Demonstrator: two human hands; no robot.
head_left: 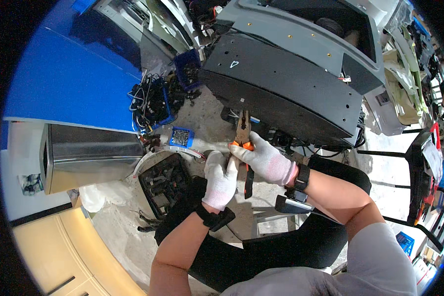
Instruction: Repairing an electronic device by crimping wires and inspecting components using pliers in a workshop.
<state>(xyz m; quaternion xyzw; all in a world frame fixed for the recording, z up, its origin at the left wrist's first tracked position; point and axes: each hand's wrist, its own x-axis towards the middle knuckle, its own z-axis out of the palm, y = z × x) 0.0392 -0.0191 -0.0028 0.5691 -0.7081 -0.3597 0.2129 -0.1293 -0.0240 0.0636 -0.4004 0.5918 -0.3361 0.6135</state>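
Observation:
My right hand (pixel 268 160), in a white glove, grips a pair of pliers (pixel 242 129). Their metal jaws point away from me, just below the near edge of a black metal panel (pixel 281 89). Orange shows around the pliers' pivot, and a black and orange handle hangs below the hand. Close beside it on the left is my left hand (pixel 220 182), also gloved, its fingers curled and its thumb near the right fingertips. Whatever the left fingers hold, if anything, is hidden. A large grey housing (pixel 301 34) sits behind the panel.
At left are a blue bin of cables (pixel 153 106), a small blue tray of screws (pixel 181 137) and a black crate of dark parts (pixel 163 185). A blue-topped surface (pixel 74 79) stands farther left. Black chair frames (pixel 419 167) are at right. Cables hang below the panel.

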